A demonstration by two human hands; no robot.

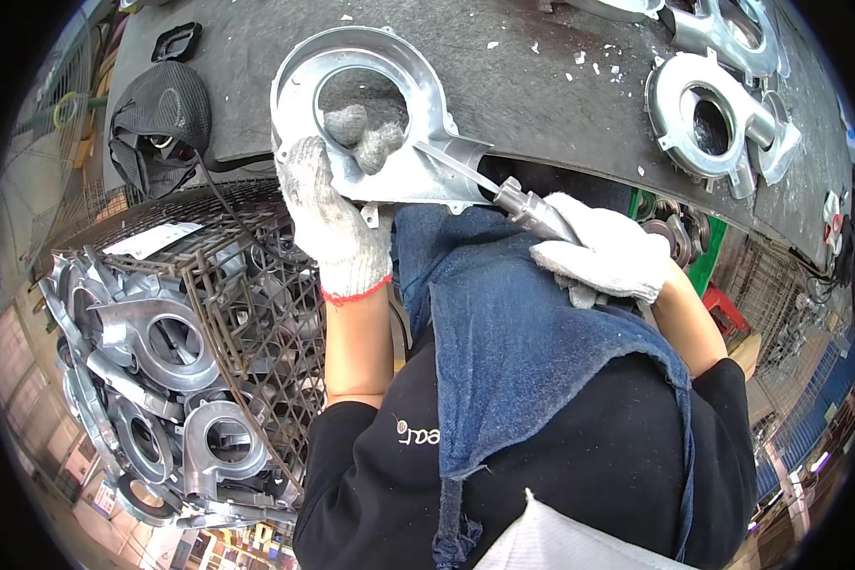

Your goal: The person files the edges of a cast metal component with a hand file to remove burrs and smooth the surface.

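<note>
A silvery cast-metal blower housing (404, 179) with a round opening is tilted up at the bench's near edge. My left hand (332, 214), in a white knit glove with a red cuff, grips it from the left; greyed fingertips show through the opening. My right hand (610, 249), gloved too, is closed around a metal file-like tool (532, 207) with a long narrow blade. The blade lies against the housing beside its spout, near the opening's lower right. What drives the tool is hidden in my hand.
On the dark bench (522, 104), finished-looking metal housings (698, 119) sit at right, with pale scraps scattered about. A black mesh-covered item (166, 114) lies at left. Below it stands a wire basket (256, 294) beside many piled housings (161, 347). A green-edged bin (708, 252) is under the bench.
</note>
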